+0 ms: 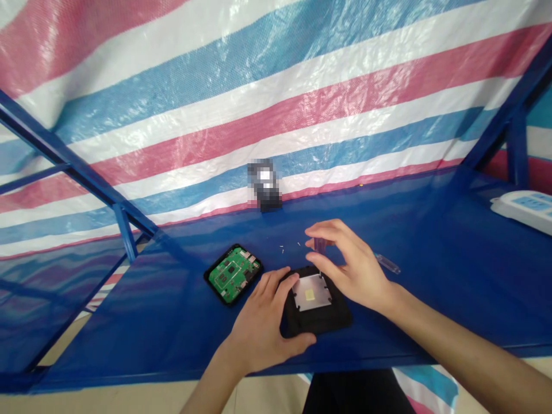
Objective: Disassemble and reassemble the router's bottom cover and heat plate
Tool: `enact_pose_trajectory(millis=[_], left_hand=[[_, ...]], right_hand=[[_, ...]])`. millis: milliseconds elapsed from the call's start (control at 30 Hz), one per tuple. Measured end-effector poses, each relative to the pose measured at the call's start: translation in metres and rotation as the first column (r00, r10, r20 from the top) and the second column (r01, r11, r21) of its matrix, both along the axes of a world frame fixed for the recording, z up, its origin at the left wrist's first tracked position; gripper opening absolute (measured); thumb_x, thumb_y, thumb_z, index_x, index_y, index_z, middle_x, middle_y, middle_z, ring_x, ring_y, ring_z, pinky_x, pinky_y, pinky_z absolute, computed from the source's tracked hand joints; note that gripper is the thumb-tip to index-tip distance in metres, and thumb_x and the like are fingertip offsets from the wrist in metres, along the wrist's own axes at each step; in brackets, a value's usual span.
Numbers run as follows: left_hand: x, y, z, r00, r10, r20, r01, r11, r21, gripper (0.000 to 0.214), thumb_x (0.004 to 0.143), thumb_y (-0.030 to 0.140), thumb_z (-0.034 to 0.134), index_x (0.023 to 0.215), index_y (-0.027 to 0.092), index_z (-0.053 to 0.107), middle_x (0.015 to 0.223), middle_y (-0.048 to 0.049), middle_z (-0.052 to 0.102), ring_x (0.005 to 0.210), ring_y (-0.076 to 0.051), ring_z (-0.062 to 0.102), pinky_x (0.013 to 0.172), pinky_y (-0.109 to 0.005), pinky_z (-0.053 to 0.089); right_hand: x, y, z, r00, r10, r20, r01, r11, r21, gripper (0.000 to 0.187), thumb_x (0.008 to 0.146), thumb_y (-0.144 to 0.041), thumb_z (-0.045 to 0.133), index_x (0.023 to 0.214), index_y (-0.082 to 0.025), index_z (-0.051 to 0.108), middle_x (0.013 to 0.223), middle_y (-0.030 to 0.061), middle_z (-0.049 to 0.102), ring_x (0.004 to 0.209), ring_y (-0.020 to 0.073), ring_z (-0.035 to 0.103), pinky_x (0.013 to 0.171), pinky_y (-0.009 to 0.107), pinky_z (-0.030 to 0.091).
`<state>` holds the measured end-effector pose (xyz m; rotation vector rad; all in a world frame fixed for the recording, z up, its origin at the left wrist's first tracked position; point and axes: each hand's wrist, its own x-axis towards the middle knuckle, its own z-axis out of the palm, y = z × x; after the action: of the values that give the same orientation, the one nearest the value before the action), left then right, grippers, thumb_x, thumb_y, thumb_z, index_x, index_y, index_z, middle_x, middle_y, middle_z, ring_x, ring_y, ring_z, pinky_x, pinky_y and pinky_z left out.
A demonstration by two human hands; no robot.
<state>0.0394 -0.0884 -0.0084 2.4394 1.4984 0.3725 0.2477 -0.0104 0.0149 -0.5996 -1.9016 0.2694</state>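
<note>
Pinches screwdriver [319, 246] over black case [338, 317] with right hand [350, 265], clasps its left side with left hand [264, 322]; likely screw-turning, needs steady pressure.

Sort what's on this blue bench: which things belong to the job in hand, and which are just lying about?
Likely in the job:
black case with metal plate, under left hand;
translucent handle, in right hand;
green circuit board;
tiny pale pieces, perhaps screws.

Likely lying about:
white blue-panelled device;
pixelated dark object;
clear stick, use unclear.

Striped sheeting [276, 123] behind blue table [431, 253]
</note>
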Motion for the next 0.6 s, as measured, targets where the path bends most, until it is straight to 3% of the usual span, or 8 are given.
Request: enact_pose_trajectory(millis=[100,233,433,600], left_hand=[[0.0001,-0.0008,0.0007,1.0,0.008,0.005,-0.008,1.0,-0.005,0.084,0.073,0.041,0.081,0.142,0.016,0.041,0.149,-0.0195,0.046,0.14,-0.038,0.042,0.115,-0.059,0.039],[-0.0002,-0.0005,0.0008,1.0,-0.003,0.002,0.003,1.0,-0.008,0.085,0.073,0.042,0.081,0.143,0.013,0.041,0.149,-0.0206,0.046,0.14,-0.038,0.041,0.116,-0.059,0.038],[-0.0003,0.0009,0.0004,1.0,0.01,0.024,-0.01,1.0,-0.009,0.084,0.072,0.041,0.081,0.142,0.015,0.043,0.149,-0.0195,0.047,0.139,-0.038,0.042,0.115,-0.06,0.039],[0.0003,0.0008,0.0009,0.999,0.011,0.052,-0.011,1.0,-0.01,0.086,0.07,0.042,0.083,0.142,0.017,0.041,0.148,-0.0184,0.048,0.139,-0.037,0.043,0.114,-0.058,0.04]], right_hand=[[-0.0014,-0.0007,-0.0016,1.0,-0.022,-0.003,0.022,1.0,0.013,0.026,0.096,-0.018,0.06,0.121,-0.025,0.059,0.105,0.007,0.068,0.094,0.019,0.071,0.082,0.033,0.06],[-0.0022,-0.0016,-0.0037,1.0,-0.002,-0.003,0.002,0.992,-0.124,0.035,0.099,-0.012,0.046,0.131,-0.025,0.05,0.114,0.0078,0.07,0.092,0.0166,0.073,0.079,0.031,0.061],[-0.0012,-0.0001,-0.0031,0.997,-0.07,-0.01,0.071,0.997,0.019,0.025,0.094,-0.023,0.064,0.118,-0.024,0.06,0.1,0.0061,0.069,0.085,0.0188,0.07,0.078,0.034,0.06],[-0.0034,-0.003,-0.0065,0.998,-0.05,-0.038,0.043,0.984,-0.173,0.031,0.1,-0.017,0.049,0.13,-0.024,0.05,0.109,0.0066,0.072,0.088,0.0167,0.074,0.078,0.032,0.061]])
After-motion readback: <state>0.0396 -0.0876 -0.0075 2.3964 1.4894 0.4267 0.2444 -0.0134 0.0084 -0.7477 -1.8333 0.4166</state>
